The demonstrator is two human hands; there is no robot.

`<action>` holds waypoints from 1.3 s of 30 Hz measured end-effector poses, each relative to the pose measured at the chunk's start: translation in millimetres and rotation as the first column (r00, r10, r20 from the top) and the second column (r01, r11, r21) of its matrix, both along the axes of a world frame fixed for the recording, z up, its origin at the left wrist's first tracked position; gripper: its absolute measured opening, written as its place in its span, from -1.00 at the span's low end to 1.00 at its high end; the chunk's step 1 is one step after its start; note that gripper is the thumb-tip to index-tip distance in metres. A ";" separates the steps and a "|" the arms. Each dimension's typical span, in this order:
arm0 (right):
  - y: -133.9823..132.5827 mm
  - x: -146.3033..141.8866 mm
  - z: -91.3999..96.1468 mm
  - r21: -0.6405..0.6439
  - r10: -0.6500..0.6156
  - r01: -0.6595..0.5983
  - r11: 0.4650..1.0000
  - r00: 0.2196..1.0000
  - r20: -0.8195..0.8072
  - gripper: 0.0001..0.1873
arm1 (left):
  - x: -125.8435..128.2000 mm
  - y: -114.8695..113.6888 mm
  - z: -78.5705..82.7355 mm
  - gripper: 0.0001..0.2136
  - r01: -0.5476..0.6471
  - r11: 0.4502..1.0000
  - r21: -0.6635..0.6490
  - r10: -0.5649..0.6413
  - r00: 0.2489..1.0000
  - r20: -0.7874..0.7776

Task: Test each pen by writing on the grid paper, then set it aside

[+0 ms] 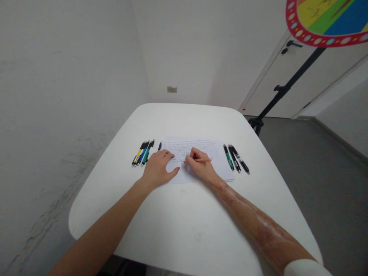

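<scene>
Sheets of white paper (pixel 212 168) lie stacked on the table, with lines of handwriting across the upper part of the top one. My right hand (pixel 199 165) rests on the paper, its fingers closed around a pinkish pen (pixel 204 160) whose tip is down near the written lines. Flat on the left side of the sheet lies my left hand (pixel 158 168), fingers spread and thumb stretched out. Just beyond it a dark pen (pixel 160 146) shows in part; the hand hides the rest.
Several pens (pixel 143 153) lie side by side left of the paper, and three more pens (pixel 236 159) lie to its right. The white table (pixel 184 226) has rounded corners. Behind it at the right are a colourful wheel (pixel 330 23) on a black stand (pixel 284 90) and a door (pixel 276 69).
</scene>
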State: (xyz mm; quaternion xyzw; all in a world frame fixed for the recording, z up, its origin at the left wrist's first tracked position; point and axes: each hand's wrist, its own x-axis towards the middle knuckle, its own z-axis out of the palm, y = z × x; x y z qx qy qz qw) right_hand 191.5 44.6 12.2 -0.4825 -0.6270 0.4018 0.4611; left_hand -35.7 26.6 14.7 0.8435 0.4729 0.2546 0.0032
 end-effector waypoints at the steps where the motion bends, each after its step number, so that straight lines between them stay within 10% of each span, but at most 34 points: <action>1: 0.1 0.2 0.1 0.004 0.000 0.000 1.000 1.000 0.001 -0.74 | 0.1 -0.1 0.2 -0.63 -0.001 1.000 -0.001 0.001 1.000 0.002; 39: 1.4 1.4 -3.4 0.037 -0.027 0.026 0.999 0.999 0.034 -0.76 | 1.0 -1.2 3.3 -0.63 -0.015 0.999 -0.042 0.015 1.000 -0.010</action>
